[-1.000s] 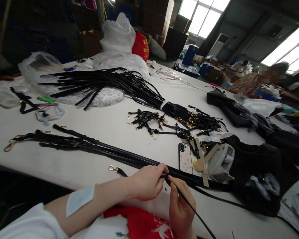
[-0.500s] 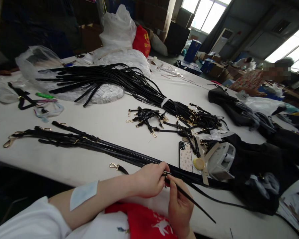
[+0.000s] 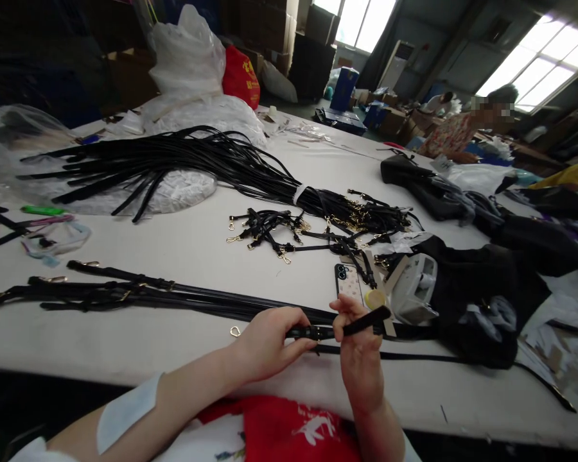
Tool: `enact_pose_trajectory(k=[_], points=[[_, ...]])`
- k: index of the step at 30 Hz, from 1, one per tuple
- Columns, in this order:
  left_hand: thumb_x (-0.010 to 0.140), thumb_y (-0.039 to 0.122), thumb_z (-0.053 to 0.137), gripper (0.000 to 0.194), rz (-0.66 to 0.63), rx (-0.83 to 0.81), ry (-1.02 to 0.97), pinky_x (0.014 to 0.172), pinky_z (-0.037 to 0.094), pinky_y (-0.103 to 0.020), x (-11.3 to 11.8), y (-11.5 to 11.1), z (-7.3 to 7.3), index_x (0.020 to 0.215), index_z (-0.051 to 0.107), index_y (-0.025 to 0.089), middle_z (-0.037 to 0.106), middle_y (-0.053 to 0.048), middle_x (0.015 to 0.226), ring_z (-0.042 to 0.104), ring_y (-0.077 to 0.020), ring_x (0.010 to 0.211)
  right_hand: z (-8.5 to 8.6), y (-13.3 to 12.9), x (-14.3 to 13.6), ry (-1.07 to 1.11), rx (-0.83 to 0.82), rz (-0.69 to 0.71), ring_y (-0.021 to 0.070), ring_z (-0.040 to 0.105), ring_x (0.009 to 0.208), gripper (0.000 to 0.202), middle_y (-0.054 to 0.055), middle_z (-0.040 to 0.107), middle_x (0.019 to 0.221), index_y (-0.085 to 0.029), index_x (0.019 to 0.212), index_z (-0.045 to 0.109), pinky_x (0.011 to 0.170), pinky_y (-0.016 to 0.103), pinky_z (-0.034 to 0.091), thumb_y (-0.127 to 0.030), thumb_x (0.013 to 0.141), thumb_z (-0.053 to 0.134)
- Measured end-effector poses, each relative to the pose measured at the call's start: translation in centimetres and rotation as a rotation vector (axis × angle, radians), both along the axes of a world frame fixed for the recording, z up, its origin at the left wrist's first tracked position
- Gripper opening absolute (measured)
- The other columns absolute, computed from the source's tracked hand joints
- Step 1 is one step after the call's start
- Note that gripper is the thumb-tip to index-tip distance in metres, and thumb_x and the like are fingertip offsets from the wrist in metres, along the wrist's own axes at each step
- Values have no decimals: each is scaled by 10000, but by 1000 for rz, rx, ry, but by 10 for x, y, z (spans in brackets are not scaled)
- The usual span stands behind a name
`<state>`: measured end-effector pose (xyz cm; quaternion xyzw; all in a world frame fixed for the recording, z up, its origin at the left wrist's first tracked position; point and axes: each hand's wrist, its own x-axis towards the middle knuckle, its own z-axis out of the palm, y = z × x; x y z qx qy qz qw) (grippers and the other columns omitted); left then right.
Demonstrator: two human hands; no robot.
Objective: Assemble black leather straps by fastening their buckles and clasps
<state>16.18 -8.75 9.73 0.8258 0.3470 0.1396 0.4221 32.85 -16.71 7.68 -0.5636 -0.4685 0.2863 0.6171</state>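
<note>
Head view: over the near desk [image 3: 125, 350], the left hand [image 3: 270, 340] pinches the black strap [image 3: 373, 318] beside its buckle [image 3: 318, 332], and the right hand's [image 3: 363, 375] bent fingers hold its end, now swung up, so it points right.

On the table [image 3: 192, 240], a phone [image 3: 349, 280] lies right of centre, a yellow disc [image 3: 376, 299] just beside it, a white device [image 3: 414, 285] to their right and black cloth [image 3: 494, 301] farther right. A green stick [image 3: 43, 210] lies left. At the far left sits a plastic bag [image 3: 187, 58], with a red bag [image 3: 239, 80] right of it; a blue box [image 3: 344, 90] and a person [image 3: 447, 136] are farther off, right
</note>
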Motion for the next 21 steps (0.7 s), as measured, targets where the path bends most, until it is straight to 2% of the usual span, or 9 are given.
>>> enact_pose_trajectory(k=[2,5,6,8,10,13,17,21], points=[[834,347,638,173,-6,-3,-42,689,443,-276,-2,0,-2,913,675,197,706,-29,891,621,-186,805,2,1,4,-1,-31,41,151,492,645,498,47,576,833,-200,973,649,655,311,461,-542,983,287],[846,334,633,177,-12,1,-120,717,449,-275,-6,0,-6,944,694,200,709,-30,888,622,-179,811,5,1,13,-6,-149,128,139,459,622,333,40,566,828,-187,904,661,569,277,404,-454,948,467],[847,327,632,176,-5,-3,-143,718,450,-274,-7,0,-7,949,698,199,709,-29,878,622,-176,804,7,0,16,1,-190,171,139,457,617,325,41,568,827,-184,874,663,561,278,396,-437,945,472],[849,311,628,170,23,-17,-186,719,452,-271,-10,2,-10,951,699,194,709,-26,863,623,-168,790,9,-1,21,-1,-242,247,152,489,655,397,52,589,849,-182,691,625,595,291,407,-432,948,455],[851,302,626,162,52,-32,-236,719,455,-266,-12,3,-12,943,695,188,712,-22,861,627,-160,782,10,-1,23,-39,-260,261,178,540,749,468,59,610,862,-185,548,548,665,305,424,-433,938,479],[842,291,639,142,67,-44,-294,711,458,-256,-13,3,-15,921,691,186,714,-14,853,631,-153,771,6,3,22,-65,-274,165,196,577,839,401,53,637,891,-184,612,626,735,306,434,-436,912,537],[835,273,648,124,59,-18,-323,706,456,-248,-13,-1,-18,919,683,189,708,-8,846,629,-146,765,-5,9,20,-51,-274,18,190,595,828,365,40,650,841,-186,720,686,755,297,444,-457,911,535],[833,281,653,131,58,37,-320,694,452,-252,-11,-6,-18,917,678,185,705,-17,845,626,-154,762,-12,14,19,-158,-255,-22,193,602,805,363,50,657,811,-177,710,695,745,300,447,-441,908,545]])
